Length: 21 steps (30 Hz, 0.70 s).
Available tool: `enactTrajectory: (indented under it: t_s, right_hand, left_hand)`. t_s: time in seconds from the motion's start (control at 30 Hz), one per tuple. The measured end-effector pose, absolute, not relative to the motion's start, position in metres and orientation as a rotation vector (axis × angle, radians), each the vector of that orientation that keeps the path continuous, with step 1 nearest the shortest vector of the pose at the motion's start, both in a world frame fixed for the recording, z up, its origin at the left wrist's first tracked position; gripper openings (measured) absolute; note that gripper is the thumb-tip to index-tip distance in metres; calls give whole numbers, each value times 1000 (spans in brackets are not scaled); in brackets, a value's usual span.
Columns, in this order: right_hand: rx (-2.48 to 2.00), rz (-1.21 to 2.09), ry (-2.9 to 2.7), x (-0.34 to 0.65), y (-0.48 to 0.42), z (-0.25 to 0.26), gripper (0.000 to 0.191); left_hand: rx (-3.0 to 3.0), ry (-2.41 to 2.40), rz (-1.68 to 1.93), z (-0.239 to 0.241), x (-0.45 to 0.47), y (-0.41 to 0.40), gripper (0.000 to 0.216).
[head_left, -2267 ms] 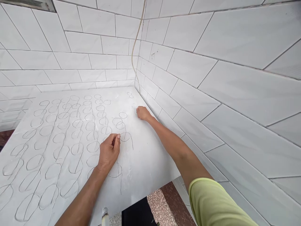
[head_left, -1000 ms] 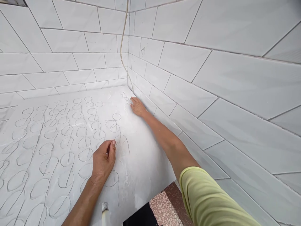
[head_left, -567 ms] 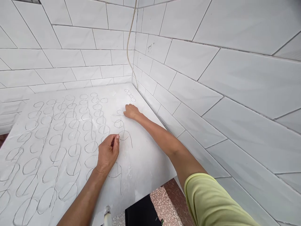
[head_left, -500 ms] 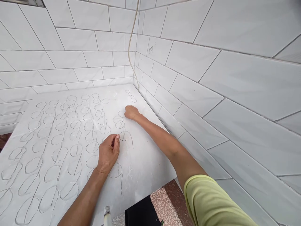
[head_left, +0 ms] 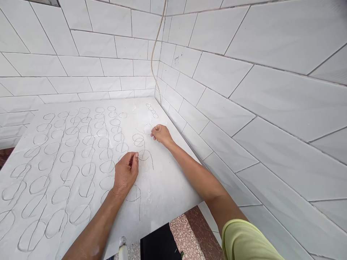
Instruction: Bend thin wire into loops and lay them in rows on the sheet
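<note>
A white slab (head_left: 165,180) fills the corner between two tiled walls and carries several rows of thin dark loops with tails (head_left: 81,151). My left hand (head_left: 125,172) rests on the slab near its front. Its thumb and forefinger are pinched together beside a loop (head_left: 145,155), and what they hold is too small to make out. My right hand (head_left: 162,133) lies farther back near the right wall. Its fingers are curled, with the tips pinched at the edge of a single loop (head_left: 148,128).
White tiled walls (head_left: 244,94) close in the back and right. A thin cord (head_left: 155,54) hangs down the corner. A few small rings (head_left: 151,109) lie near that corner. Below the slab's front edge show speckled floor (head_left: 184,238) and a white tube tip (head_left: 121,249).
My right hand was flat by the small rings in the corner a second ago. It closed, moved towards me, then shifted right, uncovering a loop at its fingertips. The left hand stayed put.
</note>
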State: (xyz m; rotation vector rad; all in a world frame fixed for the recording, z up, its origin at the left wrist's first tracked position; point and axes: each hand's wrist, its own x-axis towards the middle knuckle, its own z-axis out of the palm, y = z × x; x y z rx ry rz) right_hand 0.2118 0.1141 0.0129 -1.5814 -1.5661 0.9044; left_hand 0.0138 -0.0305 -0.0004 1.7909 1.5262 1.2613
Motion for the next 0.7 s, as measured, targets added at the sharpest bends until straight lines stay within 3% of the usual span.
enactTrajectory:
  t_s: [0.23, 0.47, 0.57, 0.7]
  right_hand:
    - [-1060, 1287, -1251, 199, 46, 21, 15]
    - [-831, 1637, -1139, 166, 8, -3, 25]
    - [-849, 1657, -1190, 163, 6, -9, 26]
    - [-984, 1447, -1315, 171, 10, -12, 30]
  left_hand:
    - [1563, 1455, 1280, 6, 16, -33, 35]
    - [1273, 1379, 1284, 10, 16, -29, 44]
    - [1227, 1375, 1296, 8, 14, -26, 40]
    - [1242, 1398, 1290, 3, 11, -23, 41]
